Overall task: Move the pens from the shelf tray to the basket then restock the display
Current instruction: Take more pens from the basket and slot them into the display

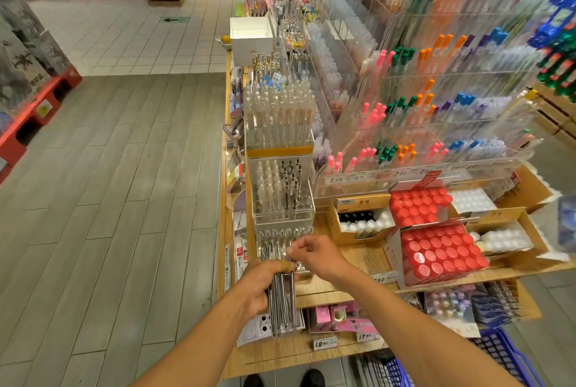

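Observation:
My left hand (pixel 265 285) grips a bundle of silver-grey pens (pixel 283 305) held upright in front of the shelf edge. Just above it, my right hand (pixel 314 251) pinches the top of one pen at the clear acrylic tray (pixel 282 235) on the front of the wooden display. Further pens stand in that tray and in the taller clear holders (pixel 280 196) behind it. A blue plastic basket (pixel 501 355) sits on the floor at the lower right, partly cut off by the frame edge.
Tiered clear racks of coloured pens (pixel 414 112) fill the right. Red-capped bottles in boxes (pixel 436 252) and cardboard cartons (pixel 358 218) crowd the wooden shelf (pixel 358 262). A lower shelf holds pink packs (pixel 339 318). Grey plank floor (pixel 109 199) lies to the left.

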The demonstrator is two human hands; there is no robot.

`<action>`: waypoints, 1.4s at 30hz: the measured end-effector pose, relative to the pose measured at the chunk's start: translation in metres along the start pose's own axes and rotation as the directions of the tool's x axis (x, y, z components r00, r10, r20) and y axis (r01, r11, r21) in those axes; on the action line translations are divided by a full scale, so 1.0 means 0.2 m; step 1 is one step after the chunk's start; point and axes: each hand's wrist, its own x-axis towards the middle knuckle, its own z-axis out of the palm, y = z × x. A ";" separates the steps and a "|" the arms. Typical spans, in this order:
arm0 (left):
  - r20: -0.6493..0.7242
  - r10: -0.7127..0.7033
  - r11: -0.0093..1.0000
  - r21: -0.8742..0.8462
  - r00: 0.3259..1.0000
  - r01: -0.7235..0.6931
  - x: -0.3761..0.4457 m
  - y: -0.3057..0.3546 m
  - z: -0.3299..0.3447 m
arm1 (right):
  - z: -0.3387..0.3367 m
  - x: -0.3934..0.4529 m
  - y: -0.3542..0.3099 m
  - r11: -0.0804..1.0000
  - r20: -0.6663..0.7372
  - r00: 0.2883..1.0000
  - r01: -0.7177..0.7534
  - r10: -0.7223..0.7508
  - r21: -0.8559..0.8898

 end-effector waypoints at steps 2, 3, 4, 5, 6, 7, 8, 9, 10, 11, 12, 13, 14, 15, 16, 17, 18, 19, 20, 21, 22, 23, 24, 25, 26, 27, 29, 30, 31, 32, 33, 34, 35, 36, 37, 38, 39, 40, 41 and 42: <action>0.003 -0.003 0.999 -0.033 1.000 0.003 0.00 0.00 0.01 | -0.04 0.00 -0.01 0.999 0.005 0.999 -0.053 0.053 -0.013; -0.004 0.000 0.998 -0.060 1.000 -0.001 0.01 -0.01 0.01 | -0.07 0.00 -0.02 0.998 -0.008 0.998 -0.065 0.065 0.001; -0.012 0.001 0.996 -0.091 1.000 -0.002 0.01 -0.01 0.00 | -0.10 0.00 -0.03 0.998 -0.031 0.998 -0.063 0.064 0.031; -0.019 -0.003 0.993 -0.117 1.000 0.000 0.02 -0.02 -0.01 | -0.14 0.01 -0.04 0.997 -0.057 0.997 -0.046 0.049 0.064; -0.030 -0.009 0.991 -0.131 1.000 0.005 0.02 -0.02 -0.02 | -0.18 0.01 -0.04 0.997 -0.086 0.996 -0.014 0.021 0.082; -0.040 -0.017 0.990 -0.140 0.999 0.011 0.02 -0.02 -0.04 | -0.21 0.01 -0.04 0.997 -0.124 0.992 0.030 -0.022 0.065; -0.047 -0.024 0.989 -0.145 0.999 0.017 0.02 -0.03 -0.06 | -0.24 0.01 -0.04 0.997 -0.167 0.983 0.079 -0.077 0.009; -0.050 -0.030 0.988 -0.151 0.998 0.022 0.02 -0.03 -0.07 | -0.26 0.01 -0.03 0.990 -0.199 0.971 0.123 -0.135 -0.072; -0.057 -0.035 0.987 -0.157 0.998 0.025 0.02 -0.03 -0.08 | -0.27 0.01 -0.01 0.975 -0.212 0.959 0.159 -0.190 -0.157; -0.065 -0.039 0.986 -0.162 0.997 0.029 0.02 -0.03 -0.09 | -0.27 0.02 0.00 0.954 -0.204 0.950 0.188 -0.237 -0.234; -0.070 -0.042 0.986 -0.163 0.997 0.031 0.03 -0.03 -0.09 | -0.27 0.02 0.01 0.931 -0.184 0.944 0.211 -0.273 -0.299; -0.073 -0.045 0.986 -0.162 0.996 0.032 0.03 -0.03 -0.10 | -0.26 0.04 0.02 0.907 -0.160 0.941 0.227 -0.298 -0.355; -0.075 -0.047 0.987 -0.159 0.996 0.035 0.03 -0.03 -0.10 | -0.24 0.05 0.03 0.882 -0.137 0.937 0.242 -0.320 -0.404; -0.075 -0.052 0.987 -0.158 0.996 0.039 0.03 -0.03 -0.10 | -0.22 0.07 0.05 0.857 -0.115 0.932 0.260 -0.343 -0.446; -0.074 -0.055 0.986 -0.158 0.996 0.043 0.02 -0.03 -0.10 | -0.21 0.08 0.06 0.829 -0.092 0.926 0.279 -0.365 -0.484; -0.074 -0.056 0.986 -0.160 0.996 0.044 0.02 -0.03 -0.10 | -0.19 0.10 0.07 0.799 -0.066 0.920 0.297 -0.385 -0.524; -0.075 -0.055 0.987 -0.158 0.996 0.042 0.02 -0.02 -0.10 | -0.17 0.11 0.09 0.767 -0.040 0.916 0.309 -0.399 -0.562; -0.077 -0.053 0.987 -0.156 0.996 0.041 0.02 -0.02 -0.10 | -0.16 0.12 0.10 0.742 -0.016 0.915 0.316 -0.402 -0.592; -0.080 -0.052 0.987 -0.154 0.995 0.039 0.01 -0.02 -0.10 | -0.15 0.13 0.11 0.724 0.001 0.916 0.318 -0.401 -0.613; -0.082 -0.051 0.987 -0.154 0.995 0.038 0.01 -0.01 -0.10 | -0.14 0.14 0.12 0.710 0.012 0.917 0.318 -0.399 -0.628; -0.083 -0.050 0.987 -0.154 0.995 0.037 0.00 -0.01 -0.10 | -0.13 0.15 0.12 0.699 0.017 0.917 0.316 -0.399 -0.641; -0.081 -0.050 0.987 -0.155 0.995 0.037 0.00 -0.01 -0.10 | -0.13 0.16 0.11 0.689 0.017 0.916 0.314 -0.401 -0.653; -0.079 -0.051 0.987 -0.156 0.996 0.038 -0.01 0.00 -0.10 | -0.13 0.17 0.10 0.675 0.017 0.913 0.314 -0.408 -0.667; -0.074 -0.052 0.987 -0.159 0.996 0.039 -0.02 0.00 -0.10 | -0.13 0.18 0.08 0.654 0.017 0.907 0.316 -0.421 -0.687; -0.069 -0.052 0.986 -0.162 0.996 0.040 -0.02 0.00 -0.10 | -0.12 0.19 0.07 0.631 0.019 0.901 0.318 -0.434 -0.708; -0.064 -0.050 0.986 -0.165 0.997 0.039 -0.03 0.01 -0.10 | -0.12 0.20 0.06 0.610 0.023 0.895 0.322 -0.445 -0.724; -0.056 -0.044 0.986 -0.164 0.997 0.035 -0.04 0.01 -0.09 | -0.11 0.22 0.05 0.575 0.042 0.886 0.334 -0.461 -0.747; -0.051 -0.040 0.986 -0.163 0.998 0.031 -0.04 0.01 -0.10 | -0.11 0.23 0.05 0.548 0.055 0.882 0.338 -0.467 -0.766; -0.047 -0.033 0.986 -0.162 0.998 0.025 -0.04 0.02 -0.10 | -0.11 0.23 0.06 0.506 0.075 0.877 0.343 -0.475 -0.792; -0.044 -0.025 0.986 -0.164 0.999 0.017 -0.05 0.02 -0.10 | -0.11 0.23 0.07 0.458 0.099 0.868 0.350 -0.487 -0.817; -0.042 -0.017 0.986 -0.167 0.999 0.009 -0.05 0.02 -0.10 | -0.11 0.24 0.08 0.414 0.120 0.857 0.359 -0.501 -0.836; -0.041 -0.010 0.987 -0.162 0.999 0.003 -0.05 0.02 -0.10 | -0.11 0.24 0.09 0.385 0.127 0.850 0.359 -0.511 -0.850; -0.042 -0.005 0.990 -0.144 0.999 -0.001 -0.05 0.02 -0.11 | -0.11 0.24 0.10 0.367 0.124 0.847 0.350 -0.518 -0.862; -0.046 -0.004 0.993 -0.114 0.999 -0.001 -0.04 0.02 -0.11 | -0.11 0.24 0.10 0.353 0.116 0.846 0.336 -0.520 -0.873; -0.052 -0.004 0.997 -0.082 0.999 0.000 -0.04 0.02 -0.12 | -0.10 0.24 0.11 0.348 0.104 0.848 0.321 -0.519 -0.881; -0.059 -0.003 0.998 -0.058 0.998 0.000 -0.04 0.02 -0.12 | -0.09 0.24 0.11 0.351 0.090 0.853 0.305 -0.514 -0.886; -0.064 0.000 0.999 -0.047 0.998 -0.003 -0.04 0.02 -0.12 | -0.08 0.23 0.10 0.359 0.074 0.861 0.286 -0.503 -0.889; -0.068 0.006 0.999 -0.045 0.998 -0.009 -0.03 0.02 -0.13 | -0.07 0.23 0.09 0.364 0.059 0.870 0.265 -0.489 -0.893; -0.068 0.013 0.999 -0.049 0.998 -0.016 -0.03 0.02 -0.12 | -0.07 0.23 0.08 0.360 0.048 0.878 0.244 -0.476 -0.900; -0.063 0.019 0.998 -0.058 0.998 -0.023 -0.03 0.02 -0.12 | -0.07 0.22 0.07 0.353 0.039 0.886 0.224 -0.462 -0.908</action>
